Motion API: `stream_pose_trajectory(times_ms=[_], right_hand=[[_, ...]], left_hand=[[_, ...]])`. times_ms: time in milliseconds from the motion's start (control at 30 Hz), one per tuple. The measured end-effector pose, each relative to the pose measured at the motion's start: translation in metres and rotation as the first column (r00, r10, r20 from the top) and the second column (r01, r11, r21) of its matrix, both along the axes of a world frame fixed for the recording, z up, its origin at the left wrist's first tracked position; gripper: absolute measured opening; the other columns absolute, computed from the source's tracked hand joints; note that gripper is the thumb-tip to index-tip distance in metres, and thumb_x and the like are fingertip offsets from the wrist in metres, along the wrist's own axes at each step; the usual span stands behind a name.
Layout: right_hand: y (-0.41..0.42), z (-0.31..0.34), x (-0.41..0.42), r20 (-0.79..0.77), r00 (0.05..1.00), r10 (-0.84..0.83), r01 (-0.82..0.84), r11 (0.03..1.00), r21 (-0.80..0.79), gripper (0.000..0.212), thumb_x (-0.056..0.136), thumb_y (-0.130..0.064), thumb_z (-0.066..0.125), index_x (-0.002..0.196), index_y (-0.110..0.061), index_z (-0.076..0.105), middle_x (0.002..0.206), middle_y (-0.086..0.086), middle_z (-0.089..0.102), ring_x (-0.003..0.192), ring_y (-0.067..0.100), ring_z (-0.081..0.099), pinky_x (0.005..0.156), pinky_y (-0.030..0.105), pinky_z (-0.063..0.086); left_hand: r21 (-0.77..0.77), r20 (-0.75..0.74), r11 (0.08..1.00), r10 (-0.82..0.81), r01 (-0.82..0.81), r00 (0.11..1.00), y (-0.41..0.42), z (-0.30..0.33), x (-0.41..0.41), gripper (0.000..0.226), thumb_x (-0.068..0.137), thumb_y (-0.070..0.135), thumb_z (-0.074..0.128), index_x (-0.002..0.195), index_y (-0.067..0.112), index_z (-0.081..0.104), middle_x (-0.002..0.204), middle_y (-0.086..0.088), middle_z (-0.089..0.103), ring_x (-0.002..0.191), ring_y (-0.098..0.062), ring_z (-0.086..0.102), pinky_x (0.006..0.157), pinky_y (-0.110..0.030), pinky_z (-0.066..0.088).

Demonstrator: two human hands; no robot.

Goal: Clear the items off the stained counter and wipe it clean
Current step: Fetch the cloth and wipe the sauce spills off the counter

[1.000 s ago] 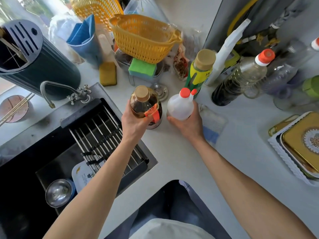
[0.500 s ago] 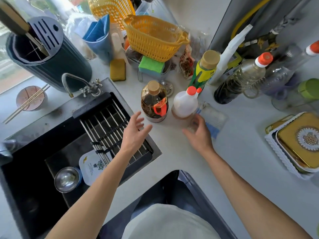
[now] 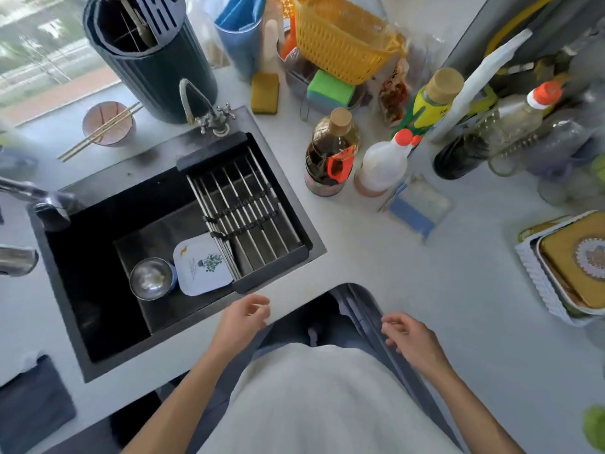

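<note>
A brown sauce bottle [image 3: 329, 155] with a tan cap and orange handle stands on the white counter [image 3: 409, 276], right of the sink. Beside it stands a white bottle [image 3: 381, 168] with an orange cap. A clear packet with a blue band [image 3: 417, 208] lies just in front of the white bottle. My left hand [image 3: 240, 322] hovers at the counter's front edge, fingers loosely curled, holding nothing. My right hand [image 3: 411, 342] hangs near my waist, fingers relaxed and empty. Both hands are well short of the bottles.
A black sink [image 3: 98, 257] holds a rack, a steel bowl [image 3: 151, 282] and a white tray. At the back stand a yellow basket [image 3: 340, 44], sponges, a dark utensil holder [image 3: 154, 57] and several bottles [image 3: 501, 126]. A gold tin in a white tray [image 3: 569, 263] sits far right.
Both hands let go of the brown and white bottles, which now stand on the counter, and drew back toward my body. The view has pulled back and tilted down.
</note>
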State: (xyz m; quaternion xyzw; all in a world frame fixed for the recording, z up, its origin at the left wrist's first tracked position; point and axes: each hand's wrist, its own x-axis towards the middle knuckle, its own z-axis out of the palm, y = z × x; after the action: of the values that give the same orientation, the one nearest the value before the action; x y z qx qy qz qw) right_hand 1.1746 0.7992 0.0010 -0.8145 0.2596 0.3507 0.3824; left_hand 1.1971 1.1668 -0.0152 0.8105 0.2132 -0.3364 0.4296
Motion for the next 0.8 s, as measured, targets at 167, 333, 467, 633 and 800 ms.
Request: stream_pose_trajectory(times_ms=[167,333,467,633,800], right_hand=[[-0.007,0.001,-0.012,-0.049,0.983,0.175,-0.176,0.984,-0.020,0.009,0.095,-0.032,0.065,0.097,-0.038,0.072,0.087,-0.015,0.076,0.073,0.000,0.073,0.080,0.032,0.060],[-0.008,-0.011,0.000,-0.046,0.916,0.399,-0.399,0.917,0.002,0.009,0.096,-0.033,0.064,0.098,-0.040,0.070,0.094,-0.016,0.075,0.082,0.003,0.073,0.087,0.033,0.059],[0.006,-0.020,0.010,-0.024,0.839,0.544,-0.544,0.839,0.017,0.009,0.097,-0.031,0.064,0.098,-0.038,0.069,0.096,-0.015,0.074,0.083,0.007,0.074,0.089,0.035,0.059],[0.055,-0.020,0.013,0.021,0.685,0.728,-0.729,0.685,0.015,0.008,0.097,-0.034,0.062,0.098,-0.039,0.068,0.091,-0.017,0.075,0.079,0.003,0.072,0.087,0.033,0.058],[0.131,-0.013,0.007,0.094,0.515,0.852,-0.857,0.512,0.053,0.009,0.097,-0.035,0.061,0.100,-0.039,0.069,0.091,-0.017,0.076,0.072,-0.002,0.072,0.079,0.025,0.055]], left_hand=[[0.003,0.023,0.991,0.137,-0.137,0.990,0.007,0.005,-0.026,0.015,0.099,0.030,0.060,0.108,0.033,0.071,0.091,0.009,0.078,0.075,-0.004,0.075,0.077,-0.029,0.058],[0.034,-0.006,0.945,0.327,-0.327,0.945,0.005,0.004,-0.094,0.014,0.092,0.039,0.060,0.099,0.039,0.071,0.089,0.024,0.077,0.074,0.001,0.075,0.075,-0.027,0.054],[0.097,-0.068,0.896,0.441,-0.434,0.895,-0.009,-0.009,-0.179,0.018,0.086,0.046,0.057,0.096,0.042,0.071,0.090,0.028,0.075,0.073,0.001,0.074,0.080,-0.031,0.056],[0.199,-0.162,0.775,0.630,-0.600,0.759,-0.039,-0.025,-0.294,0.011,0.095,0.033,0.064,0.093,0.041,0.070,0.088,0.016,0.076,0.085,-0.007,0.072,0.086,-0.035,0.057],[0.261,-0.259,0.677,0.736,-0.688,0.626,-0.071,-0.032,-0.383,0.008,0.101,0.027,0.064,0.099,0.031,0.072,0.100,0.010,0.072,0.095,-0.011,0.063,0.080,-0.024,0.042]])
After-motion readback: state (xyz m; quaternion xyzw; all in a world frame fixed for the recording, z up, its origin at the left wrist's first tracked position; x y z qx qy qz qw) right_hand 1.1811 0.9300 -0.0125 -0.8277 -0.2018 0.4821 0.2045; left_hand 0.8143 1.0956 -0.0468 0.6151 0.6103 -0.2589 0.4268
